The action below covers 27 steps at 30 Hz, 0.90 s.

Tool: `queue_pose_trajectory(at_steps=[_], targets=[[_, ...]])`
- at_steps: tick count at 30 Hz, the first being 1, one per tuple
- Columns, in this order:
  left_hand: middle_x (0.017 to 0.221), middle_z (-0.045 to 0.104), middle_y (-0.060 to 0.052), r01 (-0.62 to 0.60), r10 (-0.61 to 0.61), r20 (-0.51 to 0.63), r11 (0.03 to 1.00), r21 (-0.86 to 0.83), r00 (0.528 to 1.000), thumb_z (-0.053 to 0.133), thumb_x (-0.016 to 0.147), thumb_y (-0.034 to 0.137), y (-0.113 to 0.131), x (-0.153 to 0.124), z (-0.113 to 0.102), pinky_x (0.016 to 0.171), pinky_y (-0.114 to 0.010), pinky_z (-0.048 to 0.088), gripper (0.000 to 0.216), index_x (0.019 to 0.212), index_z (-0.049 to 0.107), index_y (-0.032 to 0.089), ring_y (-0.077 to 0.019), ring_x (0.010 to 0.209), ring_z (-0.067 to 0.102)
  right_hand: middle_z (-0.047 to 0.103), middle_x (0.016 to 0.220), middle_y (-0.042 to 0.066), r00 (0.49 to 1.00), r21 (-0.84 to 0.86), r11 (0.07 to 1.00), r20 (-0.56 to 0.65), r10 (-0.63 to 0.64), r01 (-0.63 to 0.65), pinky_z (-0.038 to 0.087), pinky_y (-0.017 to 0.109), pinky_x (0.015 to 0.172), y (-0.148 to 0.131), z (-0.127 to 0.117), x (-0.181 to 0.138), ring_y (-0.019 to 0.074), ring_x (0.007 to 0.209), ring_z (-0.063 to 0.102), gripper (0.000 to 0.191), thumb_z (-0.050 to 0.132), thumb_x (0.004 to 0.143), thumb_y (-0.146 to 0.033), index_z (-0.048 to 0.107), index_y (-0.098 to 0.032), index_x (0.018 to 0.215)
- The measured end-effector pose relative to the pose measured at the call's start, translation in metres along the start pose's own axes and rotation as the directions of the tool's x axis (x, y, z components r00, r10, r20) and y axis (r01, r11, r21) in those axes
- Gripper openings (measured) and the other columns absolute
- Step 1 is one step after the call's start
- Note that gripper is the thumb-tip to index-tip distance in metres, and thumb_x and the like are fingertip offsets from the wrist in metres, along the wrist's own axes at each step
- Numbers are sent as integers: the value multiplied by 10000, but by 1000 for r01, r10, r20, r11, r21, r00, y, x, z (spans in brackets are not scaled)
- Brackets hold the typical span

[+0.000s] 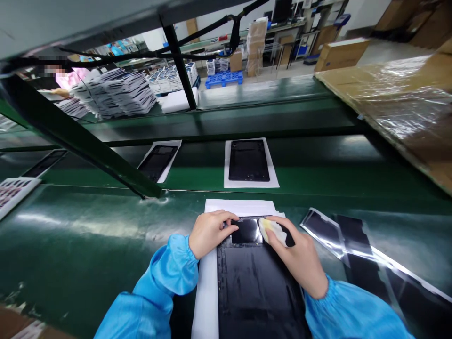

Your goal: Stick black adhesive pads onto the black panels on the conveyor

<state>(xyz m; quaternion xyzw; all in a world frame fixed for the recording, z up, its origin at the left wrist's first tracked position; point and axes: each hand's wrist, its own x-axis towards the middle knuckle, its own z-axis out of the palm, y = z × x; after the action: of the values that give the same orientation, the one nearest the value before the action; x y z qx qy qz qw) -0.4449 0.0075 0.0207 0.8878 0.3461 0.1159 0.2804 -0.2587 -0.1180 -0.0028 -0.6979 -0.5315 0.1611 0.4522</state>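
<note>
A black tablet back cover [259, 282] lies on white sheets [205, 301] on the green bench in front of me. Near its top sits a shiny dark rectangular film [247, 231]. My left hand [212, 230] grips the cover's upper left edge, thumb and index finger at the film's left side. My right hand [300, 256] is closed around a crumpled white and yellowish cloth [273, 231], which touches the film's right end. Both arms wear blue sleeves.
Dark film strips with clear edges [363, 254] lie to the right. Behind the bench, a green conveyor [303, 165] carries more black covers [249, 160] on white sheets. A green post [81, 141] slants across the left. Wrapped cardboard [399, 99] juts in at the right.
</note>
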Motion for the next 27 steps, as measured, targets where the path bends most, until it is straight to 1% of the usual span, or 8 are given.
queue_pose_trajectory(at_steps=[8, 13, 16, 20, 23, 24, 25, 27], targets=[[793, 665, 42, -14, 16, -19, 998, 68, 1000, 680, 828, 232, 1, -2, 2, 609, -199, 426, 154, 981, 690, 245, -98, 622, 587, 667, 822, -7, 1000, -2, 1000, 6, -2, 2, 435, 257, 445, 1, 1, -1, 182, 514, 611, 224, 494, 901, -400, 605, -244, 1017], [818, 670, 40, -31, 34, -18, 989, 147, 999, 669, 846, 234, 2, -4, 4, 615, -208, 430, 149, 994, 677, 249, -113, 666, 606, 656, 746, -12, 1000, 0, 1000, 17, 1, -1, 436, 263, 451, 1, 0, 0, 191, 499, 605, 231, 490, 907, -405, 605, -244, 1025], [832, 664, 27, -71, 77, -17, 971, 227, 997, 627, 888, 269, 3, -5, 7, 634, -211, 439, 135, 1019, 655, 249, -128, 739, 618, 652, 723, -6, 1000, -12, 1000, 23, 9, -8, 438, 272, 456, 2, 0, 0, 205, 509, 609, 251, 479, 908, -423, 609, -244, 1026], [853, 628, -12, -160, 187, -17, 883, 440, 982, 609, 907, 305, 9, -7, 6, 641, -243, 450, 240, 1131, 585, 223, -178, 829, 595, 659, 738, -8, 1000, -20, 1000, 12, -10, 11, 437, 270, 458, 2, 1, 0, 196, 500, 607, 236, 479, 901, -404, 607, -244, 1018], [886, 595, -49, -144, 212, -50, 801, 581, 976, 649, 872, 352, 12, -9, 2, 650, -291, 456, 380, 1189, 546, 170, -216, 832, 567, 663, 747, -12, 1000, -17, 1000, 7, -20, 20, 442, 268, 467, 1, 1, 1, 192, 501, 609, 228, 478, 901, -397, 604, -244, 1015], [899, 594, -55, -151, 226, -51, 785, 601, 973, 649, 870, 362, 11, -11, 1, 657, -301, 455, 362, 1161, 563, 166, -220, 829, 561, 663, 748, -13, 1000, -13, 1000, 7, -18, 18, 445, 268, 471, 1, 1, 1, 193, 506, 612, 229, 477, 901, -397, 604, -243, 1012], [920, 603, -56, -189, 259, -31, 775, 603, 965, 630, 883, 361, 9, -13, 1, 665, -306, 453, 311, 1125, 583, 170, -216, 829, 557, 663, 748, -13, 1000, -7, 1000, 10, -13, 13, 446, 268, 473, 1, 1, 1, 193, 509, 613, 230, 476, 899, -396, 604, -241, 1012], [1004, 630, -54, -324, 367, 42, 754, 571, 929, 535, 946, 318, 4, -19, 2, 703, -309, 451, 209, 1089, 608, 184, -201, 869, 560, 663, 744, -12, 1000, 4, 1000, 19, 0, 0, 448, 268, 475, 0, 1, 1, 193, 506, 613, 232, 474, 896, -390, 605, -237, 1009]])
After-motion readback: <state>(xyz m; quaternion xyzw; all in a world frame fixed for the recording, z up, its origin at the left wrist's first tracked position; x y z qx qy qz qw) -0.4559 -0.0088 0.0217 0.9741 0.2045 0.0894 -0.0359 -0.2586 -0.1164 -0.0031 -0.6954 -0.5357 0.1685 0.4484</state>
